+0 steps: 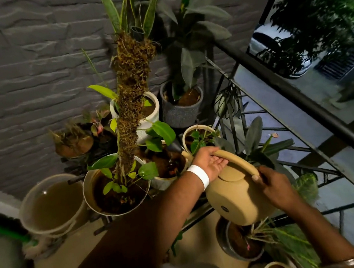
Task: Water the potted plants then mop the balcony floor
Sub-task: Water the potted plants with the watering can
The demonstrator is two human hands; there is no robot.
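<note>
A beige watering can (236,200) is tilted to the left, its dark spout (176,147) over a white pot with wet dark soil (169,166). My left hand (209,161) lies palm up under the front of the can's curved handle. My right hand (275,186) grips the rear end of that handle. A tall moss pole plant (131,99) rises from a big white pot (116,193) to the left. Further pots stand behind: a white one (152,110), a grey one (181,108) and a small white one (198,135).
A bucket of murky water (52,206) stands at the left, beside a green mop handle (4,230). A black metal railing (302,99) runs along the right, with the street below. A grey pot (237,242) sits under the can. A grey stone wall (17,76) is behind.
</note>
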